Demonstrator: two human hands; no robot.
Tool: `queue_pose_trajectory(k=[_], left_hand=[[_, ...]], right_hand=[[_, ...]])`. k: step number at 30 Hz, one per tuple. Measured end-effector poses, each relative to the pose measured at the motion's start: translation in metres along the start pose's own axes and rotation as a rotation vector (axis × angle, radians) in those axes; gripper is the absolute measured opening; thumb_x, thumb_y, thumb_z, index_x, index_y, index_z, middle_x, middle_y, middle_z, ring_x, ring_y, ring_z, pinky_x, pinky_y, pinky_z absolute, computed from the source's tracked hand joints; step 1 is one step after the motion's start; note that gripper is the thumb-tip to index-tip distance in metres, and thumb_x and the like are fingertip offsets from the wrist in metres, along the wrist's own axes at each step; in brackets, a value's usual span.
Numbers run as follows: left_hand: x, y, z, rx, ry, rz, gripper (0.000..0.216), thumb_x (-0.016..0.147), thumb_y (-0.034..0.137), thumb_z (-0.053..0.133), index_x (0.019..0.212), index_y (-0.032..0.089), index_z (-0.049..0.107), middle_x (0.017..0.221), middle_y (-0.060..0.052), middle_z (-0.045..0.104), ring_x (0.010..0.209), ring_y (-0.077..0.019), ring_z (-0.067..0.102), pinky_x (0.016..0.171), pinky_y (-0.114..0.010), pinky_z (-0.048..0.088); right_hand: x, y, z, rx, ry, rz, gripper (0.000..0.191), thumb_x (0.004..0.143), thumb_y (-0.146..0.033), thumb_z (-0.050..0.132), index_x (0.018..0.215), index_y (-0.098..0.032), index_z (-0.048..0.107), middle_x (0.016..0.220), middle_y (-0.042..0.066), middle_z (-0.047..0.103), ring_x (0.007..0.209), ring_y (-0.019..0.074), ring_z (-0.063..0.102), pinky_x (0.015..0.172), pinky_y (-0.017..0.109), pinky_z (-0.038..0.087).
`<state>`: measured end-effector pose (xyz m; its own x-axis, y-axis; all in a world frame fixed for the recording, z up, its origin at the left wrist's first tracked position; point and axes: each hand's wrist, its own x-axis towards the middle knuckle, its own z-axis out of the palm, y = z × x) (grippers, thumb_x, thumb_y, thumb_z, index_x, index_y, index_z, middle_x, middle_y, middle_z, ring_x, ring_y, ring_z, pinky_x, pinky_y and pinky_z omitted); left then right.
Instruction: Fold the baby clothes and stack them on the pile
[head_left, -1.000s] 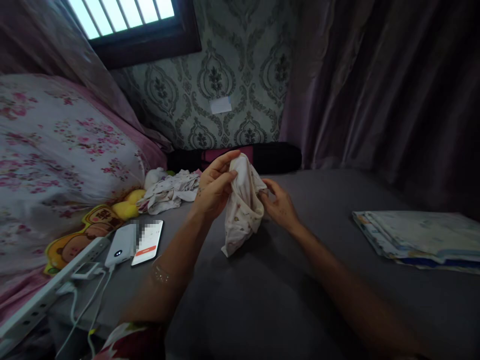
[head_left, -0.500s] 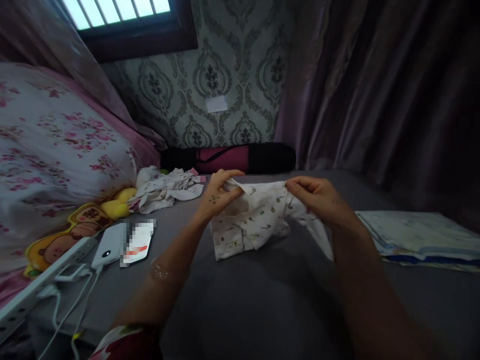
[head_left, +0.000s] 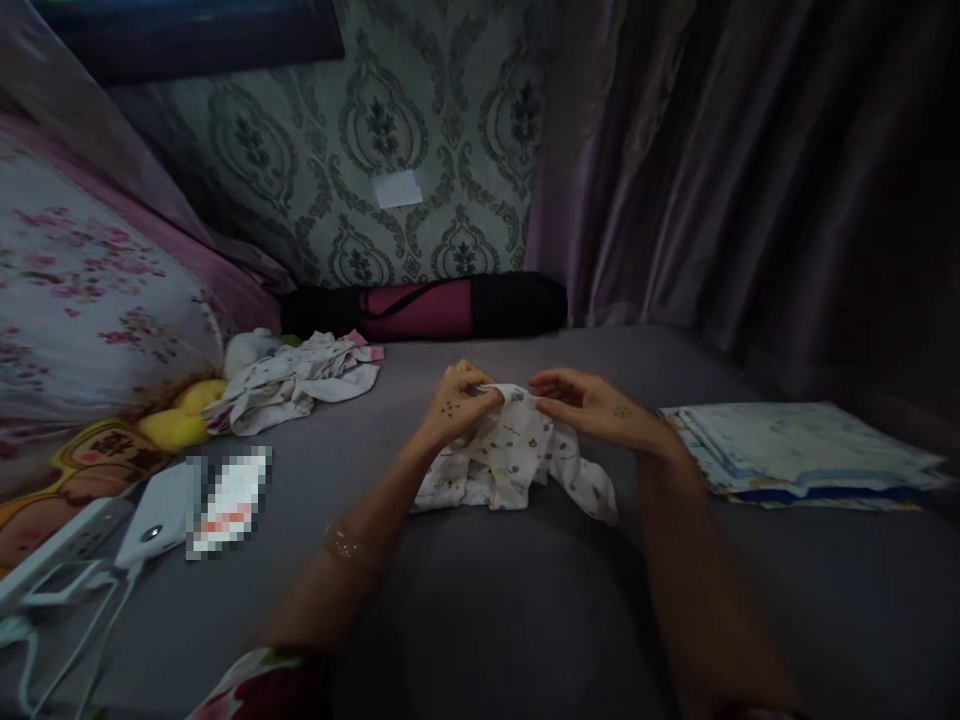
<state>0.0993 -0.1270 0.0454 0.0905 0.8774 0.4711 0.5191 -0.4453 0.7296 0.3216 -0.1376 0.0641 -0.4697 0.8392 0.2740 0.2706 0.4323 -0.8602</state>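
Observation:
A small white printed garment (head_left: 510, 460) lies bunched on the grey bed sheet (head_left: 480, 600) in front of me. My left hand (head_left: 457, 405) pinches its upper edge on the left side. My right hand (head_left: 592, 405) pinches the same edge just to the right, the two hands almost touching. The rest of the garment trails down and to the right onto the sheet.
A heap of similar white clothes (head_left: 296, 380) lies at the back left beside a floral pillow (head_left: 90, 310) and yellow soft toy (head_left: 176, 425). A phone (head_left: 225, 500), power bank (head_left: 154, 515) and cables sit at left. Folded cloths (head_left: 795, 450) lie at right. A dark roll (head_left: 427, 305) lines the wall.
The garment was held up bunched, then stretched between my hands. Now my hands have come together and lowered, and the garment rests on the sheet. The view has tilted down.

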Motion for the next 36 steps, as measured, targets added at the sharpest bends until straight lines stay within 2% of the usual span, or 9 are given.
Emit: queue_pose_trajectory(k=[4,7,10,14,17,22,27,33,36], left_hand=[[0.006,0.000,0.008,-0.037,-0.037,-0.040,0.015,0.073,0.030,0.066,0.062,0.020,0.067,0.071,0.001,0.054,0.077,-0.0153,0.051,0.077,-0.031,0.043],[0.008,-0.006,0.012,-0.111,-0.088,-0.118,0.025,0.075,0.039,0.063,0.061,0.018,0.064,0.068,0.002,0.053,0.069,-0.0136,0.050,0.068,-0.028,0.042],[0.009,-0.019,0.013,-0.237,-0.122,-0.240,0.032,0.074,0.050,0.064,0.071,0.017,0.066,0.066,0.001,0.057,0.063,-0.0132,0.051,0.059,-0.026,0.040],[0.011,-0.043,0.005,-0.267,0.009,-0.284,0.033,0.068,0.048,0.069,0.081,0.018,0.067,0.070,-0.001,0.063,0.066,-0.0135,0.055,0.060,-0.025,0.041],[0.008,-0.059,-0.007,-0.240,0.067,-0.307,0.035,0.068,0.049,0.069,0.082,0.017,0.067,0.072,-0.002,0.064,0.069,-0.0142,0.057,0.064,-0.025,0.043],[-0.006,-0.071,-0.024,-0.195,0.028,-0.327,0.039,0.072,0.052,0.066,0.086,0.015,0.067,0.078,-0.003,0.067,0.075,-0.0161,0.060,0.068,-0.026,0.045],[-0.020,-0.064,-0.032,-0.154,-0.094,-0.278,0.042,0.078,0.057,0.062,0.085,0.016,0.068,0.075,-0.003,0.066,0.074,-0.0159,0.059,0.066,-0.025,0.045],[-0.028,-0.063,-0.034,-0.143,-0.226,-0.217,0.043,0.071,0.050,0.073,0.098,0.018,0.068,0.097,-0.006,0.069,0.081,-0.0173,0.062,0.070,-0.027,0.049],[-0.029,-0.070,-0.030,-0.128,-0.259,-0.233,0.033,0.071,0.046,0.071,0.088,0.017,0.068,0.086,-0.005,0.068,0.075,-0.0163,0.060,0.065,-0.026,0.046]], right_hand=[[0.007,-0.003,0.016,0.028,0.058,-0.032,0.038,0.078,-0.038,0.071,0.109,-0.021,0.060,0.096,0.004,0.067,0.084,0.0172,0.063,0.073,0.031,0.053],[0.010,0.000,0.020,-0.106,0.085,-0.041,0.033,0.079,-0.031,0.069,0.109,-0.022,0.060,0.095,0.003,0.067,0.082,0.0168,0.062,0.072,0.030,0.050],[0.012,0.008,0.020,-0.267,0.127,-0.038,0.023,0.084,-0.027,0.063,0.106,-0.021,0.064,0.095,0.004,0.068,0.087,0.0188,0.062,0.079,0.032,0.048],[0.012,0.020,0.014,-0.458,0.219,0.047,0.016,0.085,-0.026,0.060,0.095,-0.019,0.071,0.098,0.008,0.070,0.092,0.0226,0.063,0.086,0.036,0.045],[0.011,0.026,0.009,-0.518,0.265,0.117,0.017,0.085,-0.027,0.060,0.092,-0.019,0.074,0.092,0.007,0.072,0.089,0.0225,0.065,0.084,0.034,0.046],[0.010,0.031,0.002,-0.464,0.293,0.123,0.021,0.085,-0.031,0.059,0.092,-0.021,0.076,0.087,0.005,0.074,0.082,0.0205,0.066,0.076,0.030,0.048],[0.011,0.034,0.000,-0.345,0.295,0.144,0.023,0.084,-0.032,0.059,0.094,-0.022,0.077,0.090,0.005,0.076,0.084,0.0216,0.069,0.075,0.032,0.052],[0.012,0.036,-0.002,-0.305,0.317,0.148,0.021,0.081,-0.029,0.061,0.090,-0.023,0.079,0.095,0.004,0.077,0.090,0.0245,0.070,0.082,0.035,0.053],[0.013,0.043,-0.005,-0.307,0.329,0.101,0.023,0.082,-0.030,0.060,0.093,-0.023,0.078,0.095,0.005,0.077,0.089,0.0240,0.070,0.081,0.035,0.053]])
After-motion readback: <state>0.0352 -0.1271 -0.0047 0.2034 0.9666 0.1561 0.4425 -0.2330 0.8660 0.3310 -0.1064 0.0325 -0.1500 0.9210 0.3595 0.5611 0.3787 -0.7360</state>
